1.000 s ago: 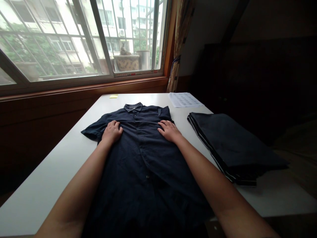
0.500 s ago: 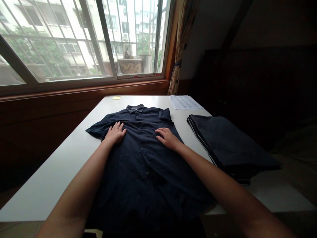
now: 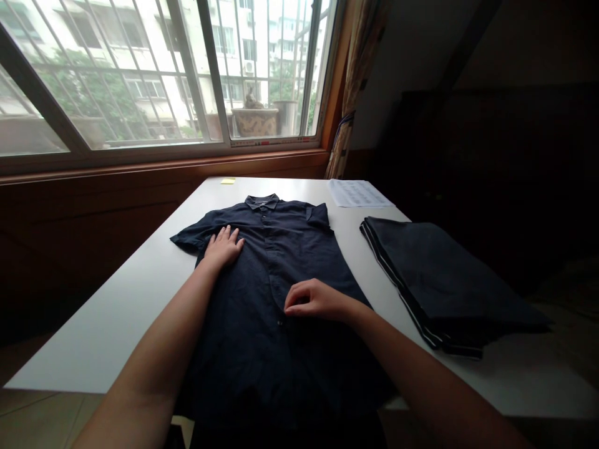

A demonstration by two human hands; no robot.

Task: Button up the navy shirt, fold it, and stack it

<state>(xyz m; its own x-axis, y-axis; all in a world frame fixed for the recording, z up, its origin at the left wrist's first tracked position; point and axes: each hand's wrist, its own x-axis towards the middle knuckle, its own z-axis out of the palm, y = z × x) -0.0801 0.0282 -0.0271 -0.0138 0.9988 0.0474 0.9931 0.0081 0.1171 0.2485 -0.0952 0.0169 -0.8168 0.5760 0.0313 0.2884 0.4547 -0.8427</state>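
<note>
The dark shirt (image 3: 243,293) is spread front-up on the white tabletop (image 3: 116,305), beside folded dark cloth (image 3: 435,268). Its chest is touched by the left hand (image 3: 223,248), fingers ungripping and flat; its front edge is pinched in the right hand's (image 3: 321,299) fingers.

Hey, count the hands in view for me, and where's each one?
2. The left hand lies spread on the chest of the dark shirt; the right hand pinches lower, at its front opening. No others show.
</note>
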